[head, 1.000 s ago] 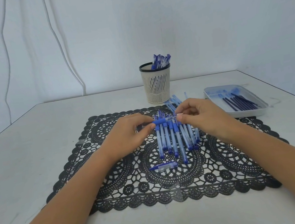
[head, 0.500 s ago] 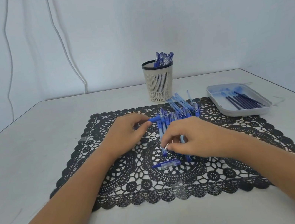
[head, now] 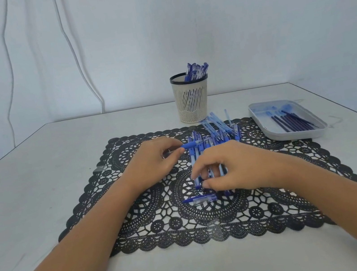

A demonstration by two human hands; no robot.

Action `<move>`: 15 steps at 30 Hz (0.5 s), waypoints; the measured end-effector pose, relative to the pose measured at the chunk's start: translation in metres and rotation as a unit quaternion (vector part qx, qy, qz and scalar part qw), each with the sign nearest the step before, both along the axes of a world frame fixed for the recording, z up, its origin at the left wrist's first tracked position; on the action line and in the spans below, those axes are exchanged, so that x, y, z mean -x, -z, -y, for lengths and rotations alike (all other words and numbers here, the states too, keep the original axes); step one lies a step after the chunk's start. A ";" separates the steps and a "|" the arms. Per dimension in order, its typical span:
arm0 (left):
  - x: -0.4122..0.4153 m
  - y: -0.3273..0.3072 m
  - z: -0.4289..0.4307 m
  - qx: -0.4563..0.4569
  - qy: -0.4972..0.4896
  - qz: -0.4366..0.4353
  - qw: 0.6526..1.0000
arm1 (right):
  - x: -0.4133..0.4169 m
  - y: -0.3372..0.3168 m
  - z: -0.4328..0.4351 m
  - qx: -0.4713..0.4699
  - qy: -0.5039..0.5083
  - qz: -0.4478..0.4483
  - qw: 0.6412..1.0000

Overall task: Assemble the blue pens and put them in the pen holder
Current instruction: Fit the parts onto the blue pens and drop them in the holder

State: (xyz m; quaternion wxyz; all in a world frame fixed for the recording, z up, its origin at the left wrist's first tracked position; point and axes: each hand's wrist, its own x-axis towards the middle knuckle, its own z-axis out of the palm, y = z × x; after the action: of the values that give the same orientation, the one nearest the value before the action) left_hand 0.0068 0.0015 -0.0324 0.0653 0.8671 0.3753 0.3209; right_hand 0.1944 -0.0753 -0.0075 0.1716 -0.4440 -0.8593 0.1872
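Note:
My left hand [head: 153, 160] pinches a partly built blue pen [head: 192, 144], held level over the black lace mat [head: 138, 213]. My right hand [head: 233, 170] lies lower, on the near end of the pile of loose pen barrels [head: 214, 138], with thumb and fingers curled round one barrel there; which one is hidden under the fingers. A single blue cap [head: 201, 199] rests on the mat just in front of that hand. The beige mesh pen holder [head: 192, 102] stands behind the mat with several finished blue pens [head: 196, 70] in it.
A white tray [head: 262, 121] with several dark refills sits at the right of the mat. More clear barrels [head: 215, 121] fan out between holder and pile. White cables hang on the wall at the back left. The table's edges run left and right.
My right hand left the pen held by my left hand and came down toward me onto the near end of the barrel pile. My left hand stayed put with its pen.

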 end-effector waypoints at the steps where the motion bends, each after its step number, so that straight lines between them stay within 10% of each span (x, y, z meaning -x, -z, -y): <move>1: 0.000 0.000 0.000 0.001 0.002 0.000 1.000 | -0.002 -0.001 0.000 -0.005 0.017 -0.034 0.999; 6: -0.003 -0.001 0.002 -0.001 0.013 0.001 1.000 | -0.017 -0.001 -0.013 -0.104 0.179 -0.156 0.966; 15: -0.008 -0.004 0.007 -0.013 0.042 -0.005 0.999 | -0.024 0.009 -0.025 -0.060 0.186 -0.145 0.970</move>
State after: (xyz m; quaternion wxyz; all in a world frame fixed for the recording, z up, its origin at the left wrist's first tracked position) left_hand 0.0149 -0.0058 -0.0287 0.0654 0.8844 0.3345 0.3189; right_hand 0.2185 -0.0507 -0.0161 0.3528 -0.5534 -0.7368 0.1628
